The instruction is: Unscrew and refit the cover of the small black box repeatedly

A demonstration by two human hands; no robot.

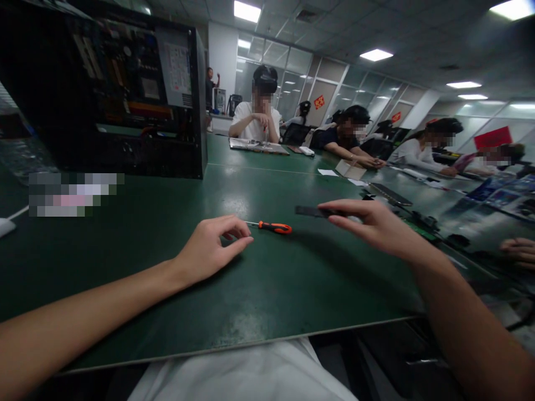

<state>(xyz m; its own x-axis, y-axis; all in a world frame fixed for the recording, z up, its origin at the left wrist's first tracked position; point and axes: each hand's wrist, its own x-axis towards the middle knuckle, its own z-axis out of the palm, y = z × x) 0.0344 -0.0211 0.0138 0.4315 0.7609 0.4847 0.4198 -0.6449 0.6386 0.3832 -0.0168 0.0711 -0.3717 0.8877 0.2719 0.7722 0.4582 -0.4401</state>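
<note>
My right hand (363, 220) is raised over the table's right half. Between thumb and fingers it pinches a flat, dark, bar-shaped piece (307, 211), whose exact kind I cannot make out. My left hand (217, 242) rests on the green tabletop (251, 289) with loosely curled fingers, a gap inside them and nothing visibly held. Just beyond its fingertips lies a screwdriver (275, 228) with an orange and black handle. The tip of its shaft is hidden behind the left fingers.
An opened black computer case (167, 100) stands at the left back. Circuit boards and dark parts (422, 223) lie along the right side. A small cardboard box (350, 169) is farther back. Several people sit around the table, and someone's hand (520, 252) shows at the right edge.
</note>
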